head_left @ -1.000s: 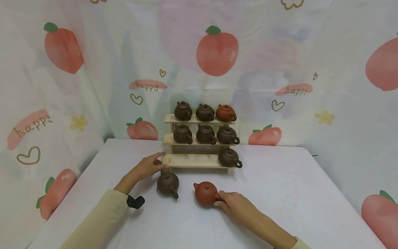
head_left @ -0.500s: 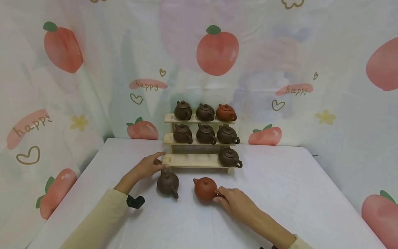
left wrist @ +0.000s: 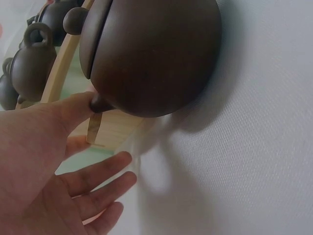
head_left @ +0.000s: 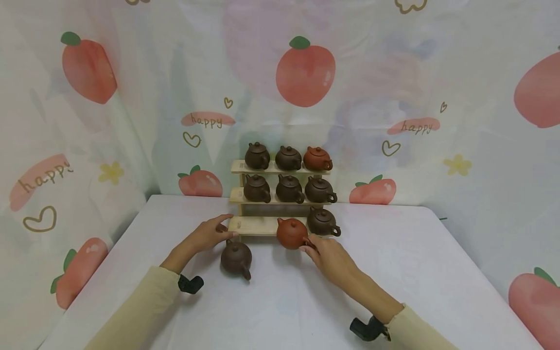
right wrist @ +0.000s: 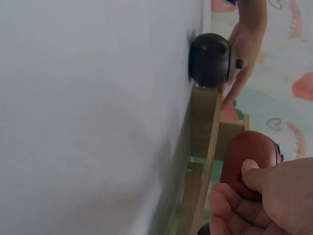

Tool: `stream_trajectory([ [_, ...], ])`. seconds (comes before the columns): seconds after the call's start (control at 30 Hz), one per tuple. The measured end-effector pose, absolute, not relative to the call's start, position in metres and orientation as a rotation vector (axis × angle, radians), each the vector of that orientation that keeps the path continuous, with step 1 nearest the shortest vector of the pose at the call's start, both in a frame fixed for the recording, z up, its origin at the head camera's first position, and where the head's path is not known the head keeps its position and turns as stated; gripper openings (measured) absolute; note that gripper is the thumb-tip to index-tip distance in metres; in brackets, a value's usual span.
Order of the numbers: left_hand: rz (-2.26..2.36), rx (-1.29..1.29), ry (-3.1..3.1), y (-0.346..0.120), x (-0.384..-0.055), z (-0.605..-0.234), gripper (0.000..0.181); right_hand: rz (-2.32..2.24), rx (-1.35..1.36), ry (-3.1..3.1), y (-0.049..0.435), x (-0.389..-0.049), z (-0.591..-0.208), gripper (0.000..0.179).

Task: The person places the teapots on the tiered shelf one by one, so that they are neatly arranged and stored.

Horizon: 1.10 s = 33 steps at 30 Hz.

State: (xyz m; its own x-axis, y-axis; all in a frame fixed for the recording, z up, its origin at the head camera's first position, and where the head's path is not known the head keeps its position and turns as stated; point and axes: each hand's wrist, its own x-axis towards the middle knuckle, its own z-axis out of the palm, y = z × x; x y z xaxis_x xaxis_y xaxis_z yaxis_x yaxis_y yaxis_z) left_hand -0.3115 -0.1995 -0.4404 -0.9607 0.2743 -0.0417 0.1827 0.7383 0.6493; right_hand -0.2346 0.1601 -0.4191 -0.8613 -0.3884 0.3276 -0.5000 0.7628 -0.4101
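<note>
My right hand (head_left: pixel 332 255) pinches the handle of a reddish-brown teapot (head_left: pixel 291 233). In the head view this teapot overlaps the front of the bottom shelf (head_left: pixel 255 225), just left of a dark teapot (head_left: pixel 321 221) standing there. In the right wrist view, thumb and fingers close on the handle side of the red teapot (right wrist: pixel 249 152). My left hand (head_left: pixel 211 234) holds the left end of the bottom shelf between thumb and index finger. Its other fingers (left wrist: pixel 105 171) extend loosely in the left wrist view. A dark brown teapot (head_left: pixel 236 257) sits on the table, close by the left hand.
The three-tier wooden rack carries dark teapots (head_left: pixel 256 188) on its middle tier. On the top tier stand two dark teapots (head_left: pixel 288 158) and a red one (head_left: pixel 317 158). A white cloth covers the table (head_left: pixel 245 316); a fruit-print curtain (head_left: pixel 372 73) hangs behind.
My right hand has carried the red teapot from the front of the table forward and up to the bottom shelf. The left hand and the dark teapot beside it have stayed put.
</note>
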Motion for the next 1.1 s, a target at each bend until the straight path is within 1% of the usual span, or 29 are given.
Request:
stream_trajectory([
  [0.07, 1.027, 0.375, 2.802, -0.2, -0.312, -0.441, 0.072, 0.74, 0.668, -2.737, 0.157, -0.241, -0.418, 0.016],
  [0.33, 1.043, 0.4, 2.802, -0.202, -0.312, -0.442, 0.072, 0.73, 0.61, -2.693, 0.147, -0.26, -0.418, 0.027],
  [0.6, 1.033, 0.397, 2.796, -0.202, -0.313, -0.442, 0.073, 0.703, 0.568, -2.71, 0.141, -0.27, -0.42, 0.023],
  [1.1, 1.025, 0.404, 2.802, -0.201, -0.313, -0.442, 0.073, 0.701, 0.49, -2.764, 0.137, -0.271, -0.419, 0.024],
])
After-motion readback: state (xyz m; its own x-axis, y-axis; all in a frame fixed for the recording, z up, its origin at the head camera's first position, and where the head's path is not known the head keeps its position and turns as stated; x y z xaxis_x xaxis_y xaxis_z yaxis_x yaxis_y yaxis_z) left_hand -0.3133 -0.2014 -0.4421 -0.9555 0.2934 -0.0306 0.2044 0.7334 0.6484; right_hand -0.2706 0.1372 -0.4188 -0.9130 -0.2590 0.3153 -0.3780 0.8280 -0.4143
